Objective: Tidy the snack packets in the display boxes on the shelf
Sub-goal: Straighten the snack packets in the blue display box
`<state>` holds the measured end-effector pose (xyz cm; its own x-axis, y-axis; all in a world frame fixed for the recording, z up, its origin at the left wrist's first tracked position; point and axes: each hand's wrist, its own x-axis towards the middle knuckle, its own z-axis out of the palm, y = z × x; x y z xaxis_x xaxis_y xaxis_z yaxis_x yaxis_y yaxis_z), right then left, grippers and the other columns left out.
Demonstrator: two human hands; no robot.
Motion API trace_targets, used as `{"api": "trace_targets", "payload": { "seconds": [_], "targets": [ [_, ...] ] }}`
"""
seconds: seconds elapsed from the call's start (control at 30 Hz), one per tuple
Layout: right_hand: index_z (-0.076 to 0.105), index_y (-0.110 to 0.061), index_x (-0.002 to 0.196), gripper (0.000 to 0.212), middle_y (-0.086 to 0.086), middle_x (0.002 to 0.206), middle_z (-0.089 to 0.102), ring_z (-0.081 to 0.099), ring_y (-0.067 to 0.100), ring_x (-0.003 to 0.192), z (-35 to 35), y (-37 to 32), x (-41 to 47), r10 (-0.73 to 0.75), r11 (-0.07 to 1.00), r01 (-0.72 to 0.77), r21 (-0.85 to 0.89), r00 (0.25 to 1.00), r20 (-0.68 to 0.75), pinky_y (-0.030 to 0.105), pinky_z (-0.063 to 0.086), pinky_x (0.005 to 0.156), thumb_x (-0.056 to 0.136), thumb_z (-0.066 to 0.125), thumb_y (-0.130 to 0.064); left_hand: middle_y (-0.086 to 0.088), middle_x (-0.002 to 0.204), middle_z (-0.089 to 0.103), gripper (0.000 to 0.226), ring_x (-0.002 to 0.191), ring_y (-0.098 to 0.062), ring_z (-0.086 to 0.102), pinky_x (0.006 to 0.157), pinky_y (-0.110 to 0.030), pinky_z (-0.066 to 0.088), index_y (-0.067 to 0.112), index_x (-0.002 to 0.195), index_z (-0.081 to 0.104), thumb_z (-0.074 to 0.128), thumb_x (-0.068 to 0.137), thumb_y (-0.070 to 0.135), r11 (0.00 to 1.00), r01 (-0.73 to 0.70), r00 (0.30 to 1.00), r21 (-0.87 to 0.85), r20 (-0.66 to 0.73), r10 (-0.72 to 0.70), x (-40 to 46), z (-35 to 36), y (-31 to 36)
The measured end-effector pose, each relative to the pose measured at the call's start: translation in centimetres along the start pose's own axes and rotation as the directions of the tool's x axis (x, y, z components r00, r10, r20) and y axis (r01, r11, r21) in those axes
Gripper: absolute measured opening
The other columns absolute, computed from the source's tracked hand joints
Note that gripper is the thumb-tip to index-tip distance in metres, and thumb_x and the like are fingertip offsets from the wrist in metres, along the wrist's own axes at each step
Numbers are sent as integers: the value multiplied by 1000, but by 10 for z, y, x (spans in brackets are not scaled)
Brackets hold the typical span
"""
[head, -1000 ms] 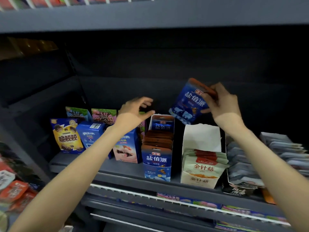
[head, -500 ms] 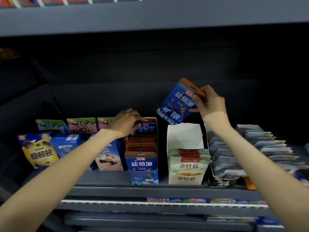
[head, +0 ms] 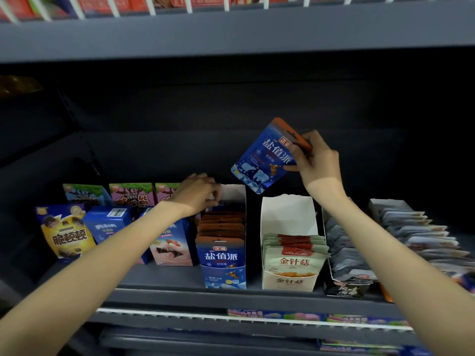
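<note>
Dark grey metal shelving (head: 180,278) is filling the view, its back wall sinking into shadow so that nothing behind the goods can be made out. Above the right hand (head: 317,165), whose fingers (head: 293,147) are pinching the orange top edge of a blue foil snack packet (head: 264,160) reading 盐值派, the upper shelf's red packs are cut off by the frame. That packet is hanging tilted in the air, clear of everything below. Beneath it, the narrow blue cardboard display box (head: 225,274) is holding a row of matching packets, only their orange tops showing behind the front one. The left hand (head: 196,195) is resting at the box's white rear flap, fingers curled over its edge; whether they are truly gripping it I cannot tell, since the knuckles are covering the contact. Just right of the held packet's lower corner, a white carton (head: 288,280) of pale pouches is reading 金针菇. Further right, grey sachets (head: 344,250) are blurring together, their black box label only partly legible. Left of the left fingers, a yellow bag (head: 66,235) is reading 脆顿顿.
</note>
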<state>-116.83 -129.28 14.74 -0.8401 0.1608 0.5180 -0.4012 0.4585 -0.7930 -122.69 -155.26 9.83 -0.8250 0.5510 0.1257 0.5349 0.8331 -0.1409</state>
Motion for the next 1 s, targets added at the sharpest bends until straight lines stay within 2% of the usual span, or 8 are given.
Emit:
{"api": "trace_targets", "payload": {
  "seconds": [0.13,0.27,0.37,0.43,0.57,0.73,0.83,1.0],
  "targets": [
    [45,-16,99,10,4,106,63,66,14,97,19,-5,7,-87,996,87,1,996,16,35,60,66,97,54,-20,1,107,59,17,101,-19,51,77,-22,22,25,105,60,54,93,36,1000,-24,995,1,-97,24,-17,-5,5],
    [48,-15,102,8,6,100,66,69,21,90,42,-5,12,-180,977,194,-86,972,152,39,60,65,98,52,-21,1,103,68,17,94,-19,62,75,-27,45,22,105,64,62,90,29,984,-75,991,-164,-119,55,-41,-9,1],
    [53,-10,117,24,14,97,70,69,28,81,61,-2,15,-247,910,327,-254,922,299,41,57,68,98,52,-25,7,109,69,21,95,-13,64,77,-28,51,25,110,66,64,89,27,974,-81,994,-210,-95,62,-50,-7,-1],
    [55,-9,119,28,14,102,69,68,29,86,73,2,18,-224,877,372,-305,877,425,36,54,73,97,54,-26,10,108,69,20,93,-9,64,76,-28,53,30,108,69,65,89,26,969,-91,993,-231,-89,72,-51,-5,-2],
    [66,-19,104,19,5,105,69,64,24,95,96,14,26,-73,790,412,-454,798,598,34,51,81,93,58,-33,16,108,68,20,93,-3,63,79,-27,53,35,105,70,65,88,26,957,-101,994,-273,-76,83,-51,-4,-2],
    [63,-21,100,16,3,107,66,61,24,99,112,27,36,50,696,391,-602,810,584,31,45,78,89,63,-33,15,104,70,21,89,-2,64,76,-31,54,35,105,70,66,87,25,947,-117,991,-298,-103,90,-51,1,-4],
    [58,-17,98,29,6,104,65,61,25,97,118,34,39,87,671,370,-643,821,564,31,44,75,85,67,-42,15,106,70,19,91,-5,64,78,-31,54,33,105,70,66,88,26,947,-119,989,-299,-117,88,-51,0,-3],
    [57,-17,106,34,3,102,64,62,22,92,99,23,36,19,752,372,-544,813,582,30,46,74,84,68,-41,11,105,70,19,91,-8,64,79,-33,54,29,106,71,66,88,26,947,-87,991,-309,-126,50,-51,0,-1]
  ]
}}
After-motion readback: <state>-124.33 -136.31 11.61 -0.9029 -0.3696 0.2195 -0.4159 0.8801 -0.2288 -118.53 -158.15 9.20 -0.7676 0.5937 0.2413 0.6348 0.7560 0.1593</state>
